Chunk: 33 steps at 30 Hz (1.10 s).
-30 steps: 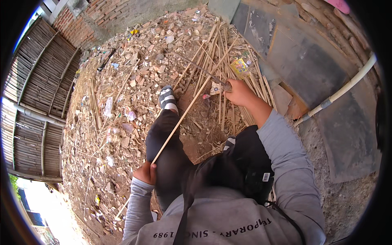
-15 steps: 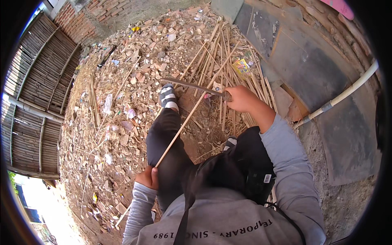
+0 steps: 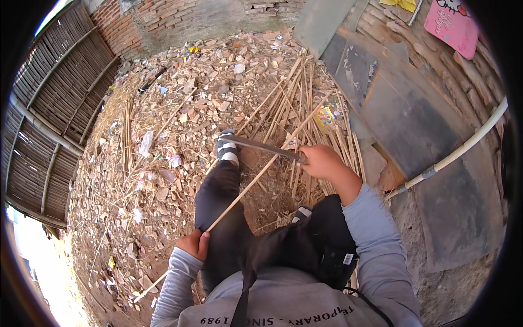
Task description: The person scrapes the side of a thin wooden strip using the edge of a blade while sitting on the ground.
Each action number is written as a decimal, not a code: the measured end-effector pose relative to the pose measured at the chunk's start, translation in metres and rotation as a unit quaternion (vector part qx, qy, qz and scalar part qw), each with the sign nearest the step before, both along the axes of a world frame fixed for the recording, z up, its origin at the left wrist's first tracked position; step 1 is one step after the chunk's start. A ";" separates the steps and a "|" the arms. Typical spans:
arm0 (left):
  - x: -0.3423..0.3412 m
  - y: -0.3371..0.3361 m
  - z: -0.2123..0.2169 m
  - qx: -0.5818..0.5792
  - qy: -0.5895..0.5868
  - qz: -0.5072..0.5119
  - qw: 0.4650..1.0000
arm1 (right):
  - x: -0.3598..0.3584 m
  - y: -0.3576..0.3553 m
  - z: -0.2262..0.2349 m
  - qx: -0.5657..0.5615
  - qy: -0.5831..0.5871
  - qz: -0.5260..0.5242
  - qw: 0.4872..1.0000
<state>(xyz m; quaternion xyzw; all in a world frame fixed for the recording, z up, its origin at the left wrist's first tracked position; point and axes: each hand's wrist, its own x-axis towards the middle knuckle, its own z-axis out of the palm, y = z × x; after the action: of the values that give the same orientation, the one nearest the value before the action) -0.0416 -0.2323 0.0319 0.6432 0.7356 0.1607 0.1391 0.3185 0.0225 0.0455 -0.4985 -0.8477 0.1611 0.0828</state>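
A long, thin bamboo strip (image 3: 239, 197) slants from beside my left forearm, past my left leg, toward the bamboo pile ahead. My left hand (image 3: 194, 244) is closed around it near my left thigh, thumb on top. In my right hand (image 3: 325, 162), closed round the handle, is a long-bladed knife (image 3: 260, 145). Its dark blade points left and crosses the strip beyond my knees, with the tip near my left sandal (image 3: 226, 143). Whether the edge touches the strip, I cannot tell.
Several bamboo strips (image 3: 294, 101) lie piled ahead. Broken tile and brick rubble (image 3: 180, 131) covers the ground. Dark flat panels (image 3: 411, 122) and a pale pipe (image 3: 468, 146) lie on the right. A bamboo slat screen (image 3: 60, 90) stands left, a brick wall (image 3: 185, 24) at the back.
The view has tilted up, showing more of the back wall. My right hand and the knife have come slightly nearer me along the strip. My left hand still grips it.
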 end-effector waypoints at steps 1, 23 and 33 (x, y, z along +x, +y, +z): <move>0.000 -0.001 0.001 0.000 0.005 0.005 1.000 | -0.006 -0.006 0.006 -0.004 0.003 -0.001 1.000; -0.001 0.008 0.005 -0.033 -0.040 0.003 0.999 | 0.010 0.009 -0.023 -0.031 0.111 -0.029 0.993; -0.012 0.009 -0.009 -0.022 -0.092 -0.021 0.995 | 0.015 0.015 -0.020 0.020 0.080 -0.064 0.995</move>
<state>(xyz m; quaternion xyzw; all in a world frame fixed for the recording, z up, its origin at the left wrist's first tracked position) -0.0532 -0.2231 0.0234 0.6378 0.7093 0.2004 0.2234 0.3337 0.0380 0.0259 -0.5356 -0.8078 0.1777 0.1703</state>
